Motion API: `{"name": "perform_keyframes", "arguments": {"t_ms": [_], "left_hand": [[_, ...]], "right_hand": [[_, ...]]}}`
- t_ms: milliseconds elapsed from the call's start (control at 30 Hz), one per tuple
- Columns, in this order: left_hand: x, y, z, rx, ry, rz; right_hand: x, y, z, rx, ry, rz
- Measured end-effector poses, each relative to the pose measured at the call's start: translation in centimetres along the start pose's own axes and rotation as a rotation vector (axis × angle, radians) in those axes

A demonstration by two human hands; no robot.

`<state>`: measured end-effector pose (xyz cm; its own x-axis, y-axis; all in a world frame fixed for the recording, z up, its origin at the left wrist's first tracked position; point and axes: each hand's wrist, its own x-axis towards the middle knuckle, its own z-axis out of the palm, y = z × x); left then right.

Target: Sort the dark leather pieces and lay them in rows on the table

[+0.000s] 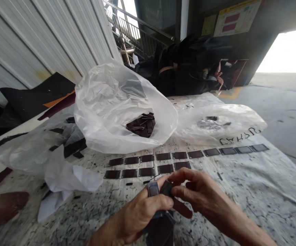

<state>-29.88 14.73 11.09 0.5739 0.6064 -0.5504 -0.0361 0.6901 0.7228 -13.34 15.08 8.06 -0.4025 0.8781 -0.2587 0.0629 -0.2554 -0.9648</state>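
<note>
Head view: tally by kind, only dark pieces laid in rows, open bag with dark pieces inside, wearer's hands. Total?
Dark pieces laid in rows: 15 visible (10 far, 5 near)
Open bag: 1
Hands: 2 (left hand, right hand)
Total: 18

Ribbed white wall [53, 37], metal railing [148, 25], 2 notices [237, 18] on dark wall [269, 29], gray floor [283, 95], bright daylight [286, 53].

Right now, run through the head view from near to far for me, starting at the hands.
Left hand and right hand side by side → nearer row of dark pieces → farther row of dark pieces → open plastic bag → black bundle → metal railing.
</note>
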Motion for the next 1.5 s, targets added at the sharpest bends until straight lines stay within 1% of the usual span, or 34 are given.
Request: {"name": "perform_keyframes", "arguments": {"t_ms": [67, 133, 200, 267, 300, 400, 467, 567, 633, 700, 767, 900, 967, 1033, 1167, 1300, 1433, 1500], "left_hand": [[-0.2, 0.0, 0.3, -0.031, -0.006, -0.045], [-0.3, -0.1, 0.3, -0.058, -0.013, -0.086], [-0.4, -0.2, 0.3, -0.048, -0.035, -0.105], [-0.3, -0.5, 0.3, -0.005, -0.039, -0.107], [-0.2, -0.6, 0.4, 0.022, -0.031, -0.105], [0.2, -1.1, 0.8, 0.145, 0.053, -0.068], [0.4, -1.4, 1.2, 0.286, 0.127, -0.011], [0.8, -1.7, 1.8, 0.483, 0.216, 0.062], [1.0, -1.8, 2.1, 0.558, 0.262, 0.089], [1.3, -1.8, 2.2, 0.592, 0.279, 0.081], [1.5, -1.8, 2.2, 0.555, 0.258, 0.036], [1.8, -1.9, 1.6, 0.244, 0.173, -0.069], [1.9, -2.0, 1.3, 0.131, 0.149, -0.092], [1.9, -2.0, 1.0, 0.089, 0.138, -0.096], [2.0, -2.0, 0.6, 0.062, 0.145, -0.107], [2.2, -2.1, 0.5, 0.086, 0.163, -0.116], [2.3, -2.3, 0.4, 0.136, 0.189, -0.133], [2.2, -2.4, 0.3, 0.194, 0.212, -0.11]], "right_hand": [[-0.3, 0.6, -0.2, 0.146, -0.078, -0.02], [-0.5, 1.2, -0.7, 0.26, -0.113, -0.011], [-0.8, 1.8, -1.2, 0.312, -0.072, 0.032], [-1.2, 2.2, -1.8, 0.33, 0.014, 0.059], [-1.5, 2.4, -2.0, 0.336, 0.067, 0.048], [-2.4, 3.2, -2.5, 0.323, 0.213, -0.027], [-3.0, 3.9, -2.8, 0.314, 0.272, -0.052], [-3.5, 4.7, -3.1, 0.352, 0.253, -0.054], [-3.5, 4.9, -3.3, 0.383, 0.223, -0.041], [-3.5, 5.0, -3.5, 0.402, 0.22, -0.023], [-3.3, 5.2, -3.5, 0.411, 0.22, -0.011], [-3.0, 5.8, -3.2, 0.401, 0.201, 0.045], [-2.9, 6.0, -3.1, 0.4, 0.184, 0.08], [-2.8, 6.0, -3.0, 0.412, 0.177, 0.109], [-2.7, 5.9, -3.0, 0.409, 0.202, 0.152], [-2.7, 5.6, -2.9, 0.399, 0.203, 0.171], [-2.3, 5.6, -2.6, 0.397, 0.248, 0.117], [-2.2, 5.7, -2.4, 0.386, 0.284, 0.086]]}}
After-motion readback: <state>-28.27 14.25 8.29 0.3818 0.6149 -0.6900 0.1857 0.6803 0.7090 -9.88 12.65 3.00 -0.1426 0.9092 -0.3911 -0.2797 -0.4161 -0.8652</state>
